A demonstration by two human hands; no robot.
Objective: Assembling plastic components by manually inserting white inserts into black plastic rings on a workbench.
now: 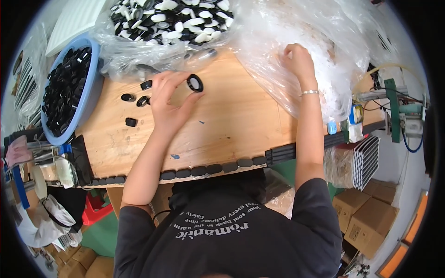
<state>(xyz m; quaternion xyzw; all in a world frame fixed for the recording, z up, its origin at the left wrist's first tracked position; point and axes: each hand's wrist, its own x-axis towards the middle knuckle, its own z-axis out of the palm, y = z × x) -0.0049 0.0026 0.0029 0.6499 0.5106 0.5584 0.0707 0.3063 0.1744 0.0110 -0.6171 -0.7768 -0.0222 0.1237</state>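
Observation:
My left hand (168,104) is raised over the wooden table, its thumb and fingers gripping a round black cap (194,83) by the edge. A pale disc shows inside the cap's black rim. Several small black caps (128,97) lie on the wood beside this hand. My right hand (300,60) is over an open clear plastic bag (264,69) of white material at the far right. Its fingers are curled together, and whatever they may hold is too small or hidden to make out.
A blue basin (98,69) full of black caps stands at the left. Behind my left hand, a heap of black and white caps (174,21) lies on plastic sheeting. Dark padding (199,171) lines the table's (232,125) near edge. A green-framed device (393,111) stands at the right.

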